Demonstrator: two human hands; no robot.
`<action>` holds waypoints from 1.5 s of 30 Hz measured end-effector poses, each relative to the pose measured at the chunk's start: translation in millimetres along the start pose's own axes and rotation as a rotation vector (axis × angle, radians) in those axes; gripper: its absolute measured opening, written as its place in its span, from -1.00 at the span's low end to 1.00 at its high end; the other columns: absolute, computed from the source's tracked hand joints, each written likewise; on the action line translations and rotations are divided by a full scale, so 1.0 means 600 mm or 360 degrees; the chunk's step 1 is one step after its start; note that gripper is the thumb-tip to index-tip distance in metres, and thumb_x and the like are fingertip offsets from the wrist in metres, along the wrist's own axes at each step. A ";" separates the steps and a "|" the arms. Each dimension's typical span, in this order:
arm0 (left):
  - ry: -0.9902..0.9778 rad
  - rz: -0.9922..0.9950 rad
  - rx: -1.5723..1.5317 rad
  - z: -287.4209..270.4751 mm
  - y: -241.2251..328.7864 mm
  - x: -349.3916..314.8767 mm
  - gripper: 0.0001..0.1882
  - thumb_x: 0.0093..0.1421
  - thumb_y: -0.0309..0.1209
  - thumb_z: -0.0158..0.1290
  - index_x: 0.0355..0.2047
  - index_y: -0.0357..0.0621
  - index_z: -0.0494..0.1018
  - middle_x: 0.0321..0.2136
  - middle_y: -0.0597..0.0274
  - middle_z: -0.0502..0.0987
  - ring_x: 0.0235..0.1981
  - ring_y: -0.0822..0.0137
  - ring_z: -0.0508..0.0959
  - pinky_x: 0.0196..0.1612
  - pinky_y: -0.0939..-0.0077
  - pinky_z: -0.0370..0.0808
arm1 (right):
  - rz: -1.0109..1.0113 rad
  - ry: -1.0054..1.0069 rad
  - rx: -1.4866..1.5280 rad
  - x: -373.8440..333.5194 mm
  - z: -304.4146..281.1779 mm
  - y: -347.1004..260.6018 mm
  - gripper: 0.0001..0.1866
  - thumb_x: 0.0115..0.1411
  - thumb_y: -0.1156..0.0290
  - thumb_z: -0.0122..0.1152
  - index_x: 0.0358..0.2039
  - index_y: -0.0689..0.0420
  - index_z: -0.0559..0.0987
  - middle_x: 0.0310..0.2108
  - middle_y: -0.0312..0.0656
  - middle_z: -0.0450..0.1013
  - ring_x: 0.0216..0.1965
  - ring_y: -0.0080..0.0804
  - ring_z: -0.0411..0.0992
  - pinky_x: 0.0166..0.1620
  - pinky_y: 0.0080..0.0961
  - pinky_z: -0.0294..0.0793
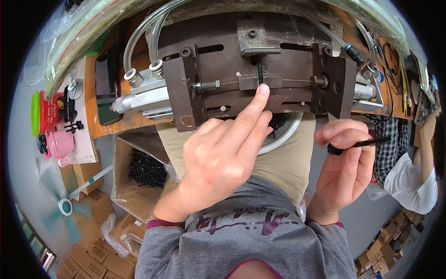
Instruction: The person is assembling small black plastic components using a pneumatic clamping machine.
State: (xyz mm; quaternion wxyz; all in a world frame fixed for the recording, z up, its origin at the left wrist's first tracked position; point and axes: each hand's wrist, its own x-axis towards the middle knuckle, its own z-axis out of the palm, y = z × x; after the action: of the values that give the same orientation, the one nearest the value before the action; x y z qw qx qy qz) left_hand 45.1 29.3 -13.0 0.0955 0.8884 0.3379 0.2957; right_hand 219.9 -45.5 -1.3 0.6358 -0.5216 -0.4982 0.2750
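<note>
Your left hand [223, 158] – grip hidden – touches the black strip [260, 72] in the fixture [223, 69] at the near edge of the counter [109, 131]; your right hand [346, 169] clamps a black piece [378, 141]; premature cylinder [146, 101] motion could pinch you.

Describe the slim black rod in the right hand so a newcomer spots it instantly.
Find the big dark brown metal fixture up top, then the bare right hand below its right end. Jutting rightward from that hand's grip is the slim black rod; unlike the narrow black piece in the fixture, it is hand-held.
</note>
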 end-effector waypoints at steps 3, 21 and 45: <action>0.0057 0.0017 -0.0196 -0.003 -0.005 0.001 -0.62 -0.16 -0.41 0.39 -0.28 -0.22 0.62 -0.12 0.11 0.65 -0.46 0.37 0.61 -0.49 0.61 0.40 | -0.0088 0.0050 -0.0335 -0.001 -0.001 0.001 -0.75 0.32 0.41 0.03 -0.25 0.34 0.58 -0.16 0.00 0.43 -0.20 -0.36 0.38 -0.12 -0.48 0.40; 0.0193 -0.0067 -0.0369 0.001 0.005 -0.023 -0.60 -0.23 -0.59 0.38 -0.27 -0.31 0.61 -0.15 -0.06 0.62 -0.24 0.14 0.63 -0.23 0.41 0.61 | 0.0381 -0.0419 -0.1153 -0.124 0.003 0.172 -0.71 0.00 0.57 0.36 -0.21 0.25 0.57 -0.42 -0.17 0.45 -0.38 -0.35 0.46 -0.29 -0.49 0.47; 0.0010 -0.0043 -0.0047 0.005 0.000 0.000 -0.70 -0.17 -0.53 0.34 -0.34 -0.26 0.62 -0.10 0.04 0.63 -0.54 0.32 0.59 -0.48 0.60 0.47 | 0.0802 -0.0629 -0.1018 -0.124 -0.013 0.192 -0.80 -0.06 0.54 0.31 -0.35 0.26 0.61 -0.42 -0.12 0.47 -0.52 -0.33 0.50 -0.39 -0.42 0.51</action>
State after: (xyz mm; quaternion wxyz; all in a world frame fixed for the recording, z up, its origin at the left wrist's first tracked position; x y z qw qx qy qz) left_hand 47.1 29.6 -15.4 0.1116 0.8813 0.3458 0.3020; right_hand 220.4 -77.9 -134.8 0.2485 -0.7342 -0.5275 0.3477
